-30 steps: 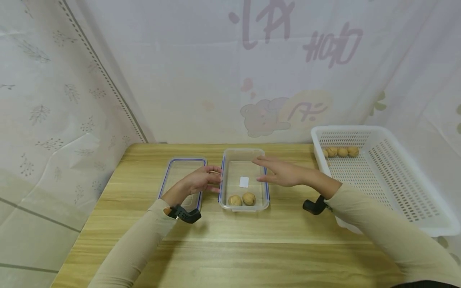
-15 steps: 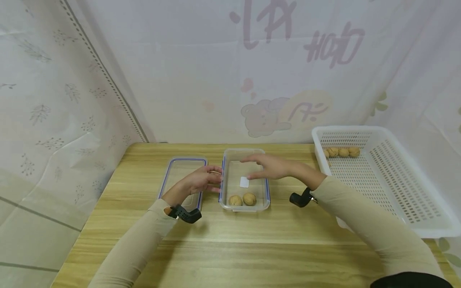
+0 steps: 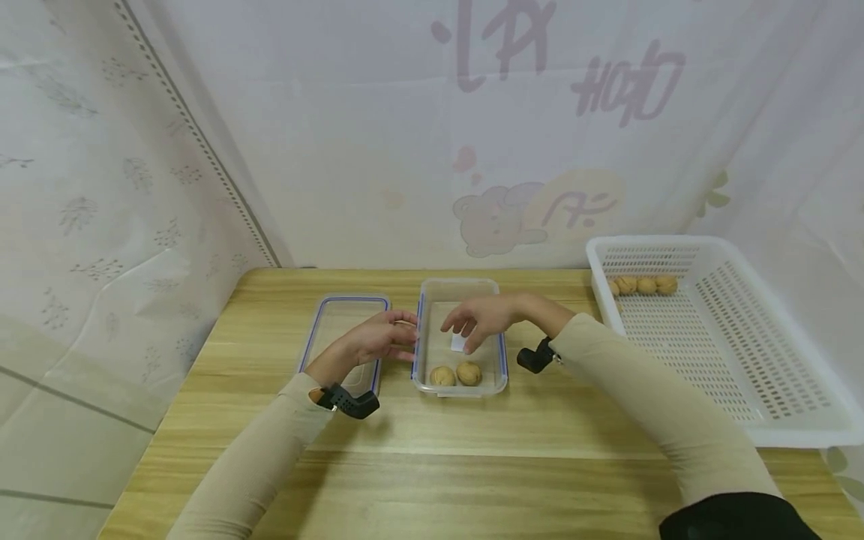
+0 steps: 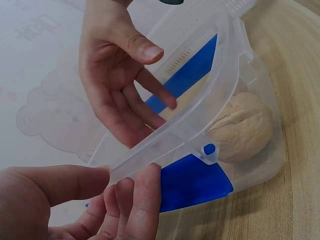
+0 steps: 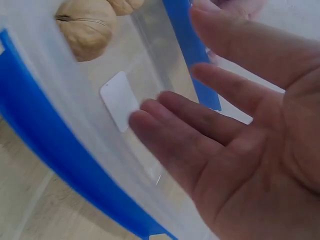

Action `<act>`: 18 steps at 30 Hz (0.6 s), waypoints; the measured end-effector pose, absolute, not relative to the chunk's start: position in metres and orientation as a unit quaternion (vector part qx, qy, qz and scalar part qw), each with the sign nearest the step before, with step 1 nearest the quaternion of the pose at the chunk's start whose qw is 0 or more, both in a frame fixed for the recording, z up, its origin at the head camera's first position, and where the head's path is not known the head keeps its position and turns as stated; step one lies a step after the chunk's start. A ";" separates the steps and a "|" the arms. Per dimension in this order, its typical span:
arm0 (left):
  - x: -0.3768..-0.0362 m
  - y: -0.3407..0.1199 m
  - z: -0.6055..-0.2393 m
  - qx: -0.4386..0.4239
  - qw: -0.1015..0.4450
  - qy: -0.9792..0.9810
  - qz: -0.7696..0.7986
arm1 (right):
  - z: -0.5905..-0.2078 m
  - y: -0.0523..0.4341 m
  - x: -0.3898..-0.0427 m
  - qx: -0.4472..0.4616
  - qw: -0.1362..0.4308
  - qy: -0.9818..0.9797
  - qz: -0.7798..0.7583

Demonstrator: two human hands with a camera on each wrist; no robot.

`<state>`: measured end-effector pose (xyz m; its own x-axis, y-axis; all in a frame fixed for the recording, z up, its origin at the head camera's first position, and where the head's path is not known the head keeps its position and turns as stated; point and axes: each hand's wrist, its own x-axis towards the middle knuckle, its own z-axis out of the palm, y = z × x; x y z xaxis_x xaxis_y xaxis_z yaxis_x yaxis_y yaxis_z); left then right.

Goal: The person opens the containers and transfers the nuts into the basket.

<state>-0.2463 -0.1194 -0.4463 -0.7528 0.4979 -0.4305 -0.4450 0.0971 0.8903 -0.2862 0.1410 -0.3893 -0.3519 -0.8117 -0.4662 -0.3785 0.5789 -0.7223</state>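
A clear food container (image 3: 433, 300) with blue side latches stands on the wooden table. Two walnuts (image 3: 469, 373) lie inside at its near end, and a white label (image 3: 457, 342) shows on its floor. At the container's left wall my left hand (image 3: 382, 337) grips the rim between thumb and fingers, the fingers against the blue latch (image 4: 195, 182). My right hand (image 3: 482, 315) hangs over the container's middle, fingers loosely bent downward and holding nothing. One walnut (image 4: 241, 127) shows through the wall in the left wrist view.
Left of the container lies its clear lid (image 3: 344, 304) with a blue seal, partly under my left forearm. A white perforated basket (image 3: 718, 367) stands at the right, several walnuts (image 3: 646, 285) in its far left corner. A printed curtain (image 3: 378, 135) hangs behind the table.
My right hand has moved left from the container's right edge to over its middle, its fingers bending more downward. The left hand and the walnuts have stayed in place.
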 end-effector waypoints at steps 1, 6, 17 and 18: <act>-0.246 -0.119 -0.446 0.021 0.351 0.652 0.672 | -0.389 0.139 -0.287 -0.376 0.435 0.778 -0.251; -0.246 -0.119 -0.443 0.018 0.352 0.650 0.673 | -0.391 0.131 -0.290 -0.346 0.489 0.768 -0.224; -0.245 -0.118 -0.441 0.016 0.355 0.643 0.679 | -0.398 0.119 -0.282 -0.279 0.567 0.750 -0.193; -0.245 -0.118 -0.441 0.015 0.355 0.643 0.679 | -0.399 0.118 -0.282 -0.281 0.569 0.750 -0.187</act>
<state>-0.2452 -0.1183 -0.4409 -0.7480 0.5011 -0.4352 -0.4620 0.0776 0.8835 -0.2819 0.1178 -0.3990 -0.1956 -0.6339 -0.7483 -0.2082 0.7725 -0.5999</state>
